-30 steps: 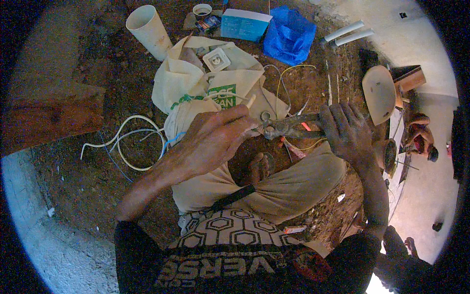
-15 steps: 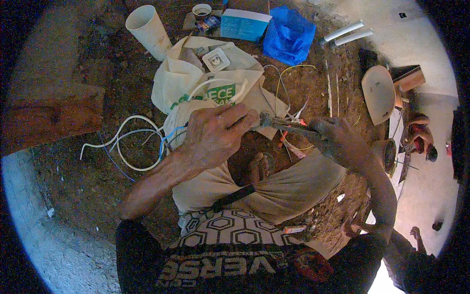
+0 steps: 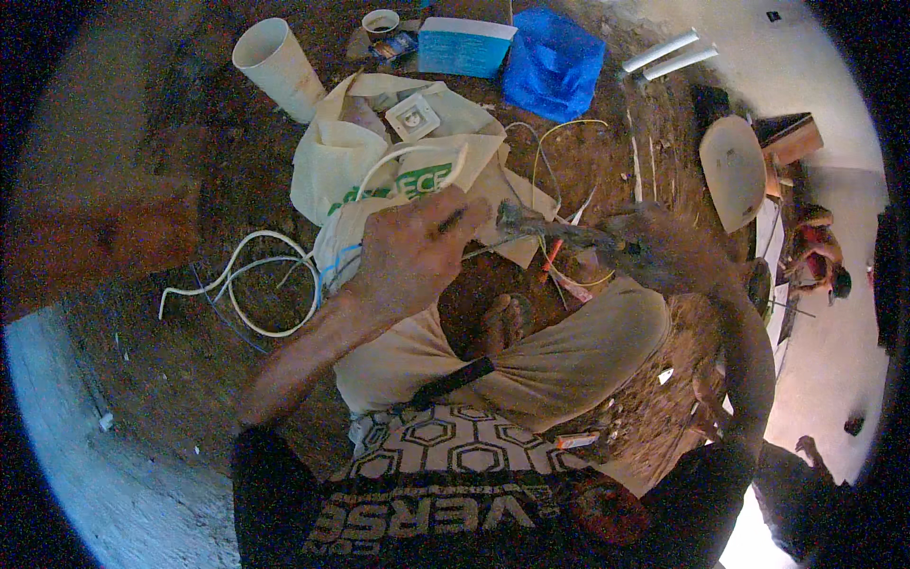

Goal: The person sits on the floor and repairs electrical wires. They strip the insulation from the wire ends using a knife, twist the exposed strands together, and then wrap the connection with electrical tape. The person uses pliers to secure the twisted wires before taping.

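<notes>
Over my lap, my left hand point(image 3: 412, 248) is closed with its fingers bent, pinching a white cable point(image 3: 412, 152) that loops up above it. A pair of pliers point(image 3: 545, 226) is in my closed right hand point(image 3: 668, 247), which is smeared by motion. Their jaws point left, close to my left fingertips; whether they touch the cable I cannot tell. Beyond my hands lies a whitish sack point(image 3: 336, 142) with green print. On it rests a square white electrical fitting point(image 3: 413, 118). Coiled white cable point(image 3: 256, 235) lies on the ground beside my left forearm.
A white cup point(image 3: 280, 66), a blue-and-white box point(image 3: 464, 47) and a blue bag point(image 3: 553, 64) stand at the far side. White tubes point(image 3: 664, 52) and a rounded board point(image 3: 732, 175) are at right. A wooden beam point(image 3: 104, 242) lies left. Another person point(image 3: 817, 248) crouches far right.
The pliers have shifted slightly left and up, and my right hand has moved with them. My left hand has turned slightly and stays closed. The whole view has shifted a little.
</notes>
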Action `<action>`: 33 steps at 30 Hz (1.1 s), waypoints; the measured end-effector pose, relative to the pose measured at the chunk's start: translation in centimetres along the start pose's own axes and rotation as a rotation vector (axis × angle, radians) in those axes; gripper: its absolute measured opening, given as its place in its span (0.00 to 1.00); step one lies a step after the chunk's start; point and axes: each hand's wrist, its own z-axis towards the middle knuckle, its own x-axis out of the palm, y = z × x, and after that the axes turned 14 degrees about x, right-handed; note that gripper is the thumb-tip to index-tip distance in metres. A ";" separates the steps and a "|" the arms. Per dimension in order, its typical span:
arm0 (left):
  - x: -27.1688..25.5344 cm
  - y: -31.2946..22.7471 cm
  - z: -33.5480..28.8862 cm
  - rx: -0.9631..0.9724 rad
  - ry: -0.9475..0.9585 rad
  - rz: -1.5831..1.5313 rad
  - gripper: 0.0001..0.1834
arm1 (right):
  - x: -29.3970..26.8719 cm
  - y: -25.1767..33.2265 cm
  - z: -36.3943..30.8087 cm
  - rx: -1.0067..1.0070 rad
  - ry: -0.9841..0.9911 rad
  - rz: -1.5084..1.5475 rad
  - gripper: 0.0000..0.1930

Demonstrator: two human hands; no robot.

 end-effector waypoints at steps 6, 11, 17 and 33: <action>-0.9 0.9 2.8 -0.249 -0.083 -0.387 0.16 | 2.7 -8.0 3.4 -0.149 -0.305 0.210 0.19; -1.2 2.7 3.0 -0.159 -0.198 -0.371 0.18 | 8.2 -18.8 12.9 0.100 -0.296 0.074 0.19; -3.6 2.3 3.6 -0.423 -0.068 -0.596 0.27 | 11.6 -21.0 18.4 0.237 -0.402 -0.046 0.19; -6.7 0.1 3.8 -0.203 -0.463 -0.991 0.25 | -2.0 7.3 8.9 -1.017 0.009 0.511 0.13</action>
